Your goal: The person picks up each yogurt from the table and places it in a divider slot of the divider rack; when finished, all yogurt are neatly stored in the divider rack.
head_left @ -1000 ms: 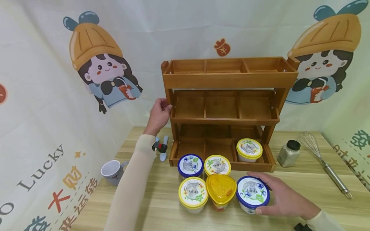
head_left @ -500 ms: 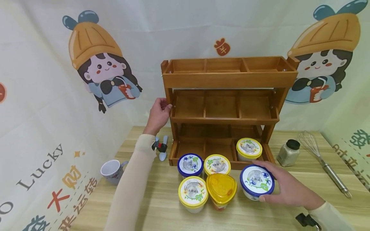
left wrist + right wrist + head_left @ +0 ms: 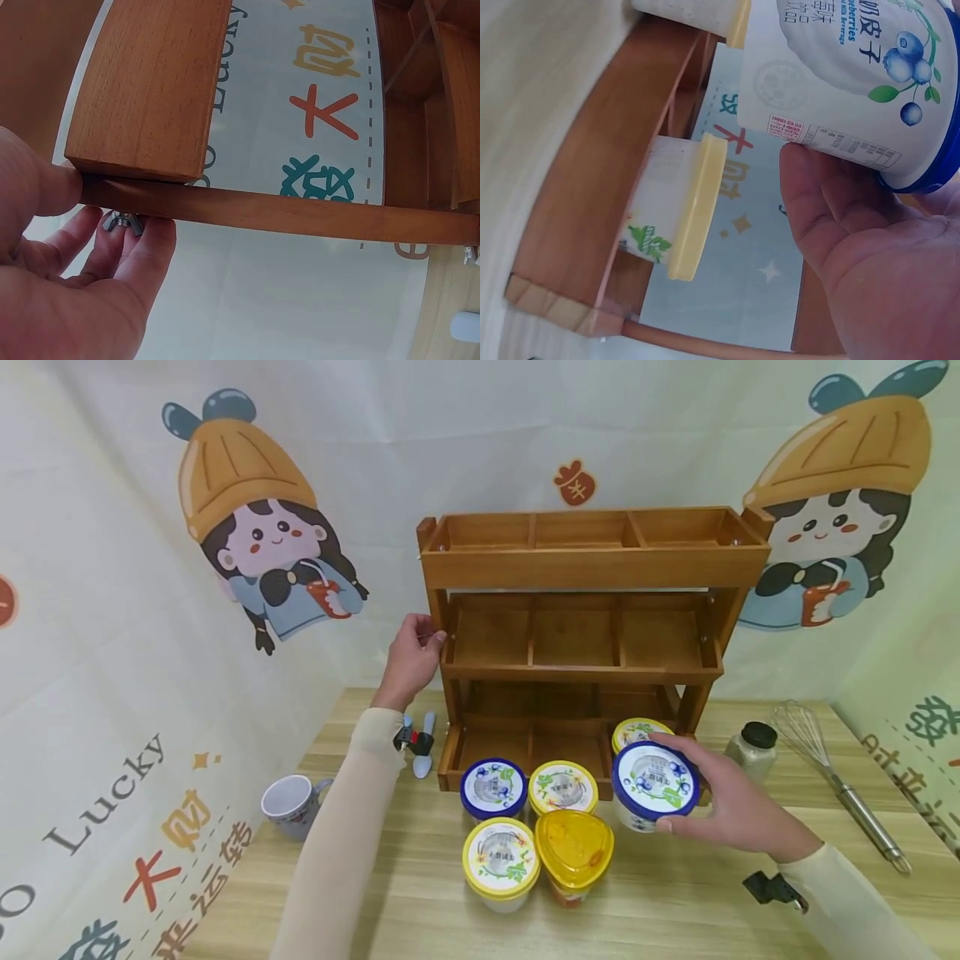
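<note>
The left grip (image 3: 412, 658) pinches, arm (image 3: 352, 827) stretched toward the far edge of the worktop (image 3: 420, 893). The right grip (image 3: 738, 800) curls inward.

Rack (image 3: 596, 571) from high head, close wrist views

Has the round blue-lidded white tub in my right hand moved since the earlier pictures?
Yes, the round blue-lidded white tub has moved up the head view, toward the brown wooden rack.

Six lidded tubs (image 3: 656, 779) (image 3: 494, 787) (image 3: 564, 787) (image 3: 502, 860) (image 3: 574, 852) (image 3: 637, 729), two hands (image 3: 412, 660) (image 3: 738, 806) — one rack (image 3: 592, 570); one mug (image 3: 288, 806), jar (image 3: 752, 750), whisk (image 3: 862, 813)
</note>
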`<state>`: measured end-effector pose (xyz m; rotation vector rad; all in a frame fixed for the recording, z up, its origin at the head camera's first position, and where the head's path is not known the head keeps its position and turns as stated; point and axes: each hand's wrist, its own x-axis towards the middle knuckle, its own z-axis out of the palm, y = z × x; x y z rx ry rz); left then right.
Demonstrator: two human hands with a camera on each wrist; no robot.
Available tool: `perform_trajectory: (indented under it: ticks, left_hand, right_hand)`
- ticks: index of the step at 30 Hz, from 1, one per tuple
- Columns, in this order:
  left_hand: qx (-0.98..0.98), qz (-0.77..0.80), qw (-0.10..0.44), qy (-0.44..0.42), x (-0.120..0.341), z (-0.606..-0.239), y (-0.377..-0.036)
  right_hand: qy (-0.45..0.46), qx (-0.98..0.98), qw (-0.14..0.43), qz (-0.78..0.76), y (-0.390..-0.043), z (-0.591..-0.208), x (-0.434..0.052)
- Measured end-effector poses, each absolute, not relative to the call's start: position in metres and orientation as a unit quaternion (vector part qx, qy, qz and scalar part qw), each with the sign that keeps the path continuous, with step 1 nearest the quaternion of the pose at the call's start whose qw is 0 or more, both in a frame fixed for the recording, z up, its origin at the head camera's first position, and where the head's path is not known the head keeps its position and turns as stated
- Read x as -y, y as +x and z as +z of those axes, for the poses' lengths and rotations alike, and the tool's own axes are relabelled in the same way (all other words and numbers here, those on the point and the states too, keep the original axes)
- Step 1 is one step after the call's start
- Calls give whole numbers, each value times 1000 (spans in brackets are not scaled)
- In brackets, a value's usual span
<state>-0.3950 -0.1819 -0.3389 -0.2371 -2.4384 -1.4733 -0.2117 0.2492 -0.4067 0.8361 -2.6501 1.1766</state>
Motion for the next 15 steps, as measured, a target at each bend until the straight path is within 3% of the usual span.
perform_trajectory:
  ticks: [15]
  left_hand:
    - [841, -514, 145, -85, 182, -341, -397]
  right_hand:
    - [213, 891, 72, 394, -250, -398, -225]
